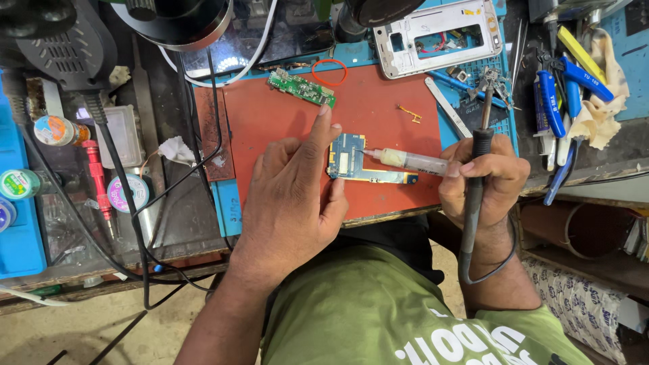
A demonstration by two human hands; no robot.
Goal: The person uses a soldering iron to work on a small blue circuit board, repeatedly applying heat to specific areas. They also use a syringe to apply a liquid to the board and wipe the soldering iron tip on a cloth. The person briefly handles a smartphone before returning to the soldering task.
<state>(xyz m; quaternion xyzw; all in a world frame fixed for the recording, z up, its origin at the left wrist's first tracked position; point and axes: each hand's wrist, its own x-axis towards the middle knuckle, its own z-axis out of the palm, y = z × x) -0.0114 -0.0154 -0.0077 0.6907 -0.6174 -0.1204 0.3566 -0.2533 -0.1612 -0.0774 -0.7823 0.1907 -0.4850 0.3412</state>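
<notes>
A blue phone circuit board (353, 162) lies on the red work mat (270, 125). My left hand (294, 196) rests flat on the mat beside the board, thumb against its lower left edge and forefinger stretched up along its left side. My right hand (483, 177) grips a clear syringe (409, 161) whose needle tip touches the board's upper part. The same hand also holds a black soldering iron (476, 176), tip pointing away from me.
A small green board (301, 88) and an orange rubber ring (329, 71) lie at the mat's far edge. A white phone frame (439, 34) sits behind. Blue-handled tools (554, 108) and a cloth lie at the right. Solder spools (19, 184), a red screwdriver (98, 182) and cables crowd the left.
</notes>
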